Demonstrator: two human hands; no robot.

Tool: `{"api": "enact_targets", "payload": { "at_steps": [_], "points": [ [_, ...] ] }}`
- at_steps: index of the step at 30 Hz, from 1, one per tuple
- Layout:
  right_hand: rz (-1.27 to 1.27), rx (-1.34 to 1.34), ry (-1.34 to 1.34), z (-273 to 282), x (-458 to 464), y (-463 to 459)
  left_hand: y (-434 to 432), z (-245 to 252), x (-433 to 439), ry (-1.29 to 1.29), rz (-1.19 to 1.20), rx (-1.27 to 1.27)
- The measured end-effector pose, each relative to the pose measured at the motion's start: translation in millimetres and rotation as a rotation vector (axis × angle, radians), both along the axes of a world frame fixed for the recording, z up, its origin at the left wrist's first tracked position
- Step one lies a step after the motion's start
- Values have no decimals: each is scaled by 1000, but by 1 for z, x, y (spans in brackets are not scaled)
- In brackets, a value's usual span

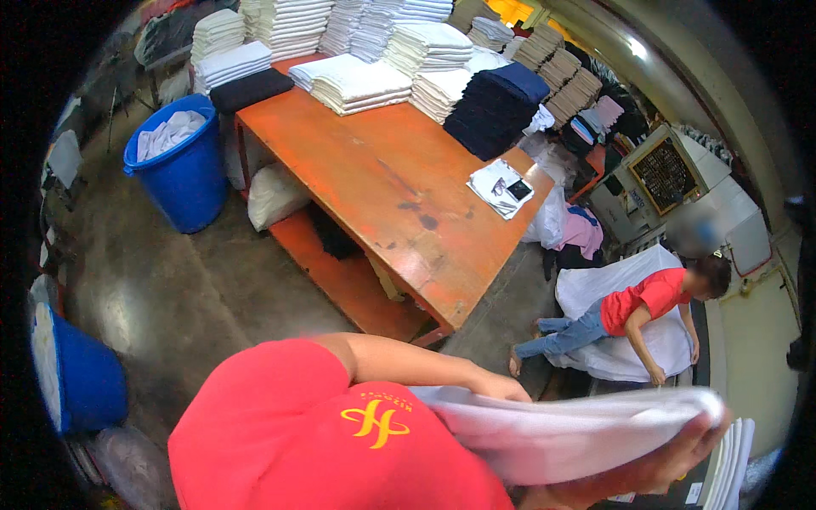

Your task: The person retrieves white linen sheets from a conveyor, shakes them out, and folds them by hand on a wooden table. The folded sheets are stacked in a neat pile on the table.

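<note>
A white cloth [574,437] stretches across in front of my red shirt, slightly blurred. My left hand [503,386] grips its near part, and the fingers disappear behind the fabric. At the cloth's far end is my right hand [692,449], with the folded edge lying over its fingers. Below that hand, at the lower right, stand folded white cloths [733,465] in a stack, beside a dark surface bearing small labels.
An orange table [395,185] carries stacked folded linens [363,83], a dark blue pile [497,108] and papers with a phone [519,189]. Blue bins [185,185] stand on the left. A co-worker in red [644,299] bends near white sheeting [637,350] at right.
</note>
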State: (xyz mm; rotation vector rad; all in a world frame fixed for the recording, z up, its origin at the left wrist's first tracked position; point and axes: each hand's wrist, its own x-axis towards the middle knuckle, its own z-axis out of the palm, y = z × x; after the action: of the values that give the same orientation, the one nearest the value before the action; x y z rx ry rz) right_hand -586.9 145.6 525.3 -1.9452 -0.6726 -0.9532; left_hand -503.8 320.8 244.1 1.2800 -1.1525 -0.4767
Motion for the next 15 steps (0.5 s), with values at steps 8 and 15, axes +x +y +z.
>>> {"api": "enact_targets", "payload": {
  "at_steps": [8, 15],
  "points": [
    [-342, -125, -17, 93, 36, 107, 154, -98, -31, 157, 499, 169],
    [-724, 47, -39, 130, 102, 111, 287, -149, -26, 527, 874, 164]
  ]
}}
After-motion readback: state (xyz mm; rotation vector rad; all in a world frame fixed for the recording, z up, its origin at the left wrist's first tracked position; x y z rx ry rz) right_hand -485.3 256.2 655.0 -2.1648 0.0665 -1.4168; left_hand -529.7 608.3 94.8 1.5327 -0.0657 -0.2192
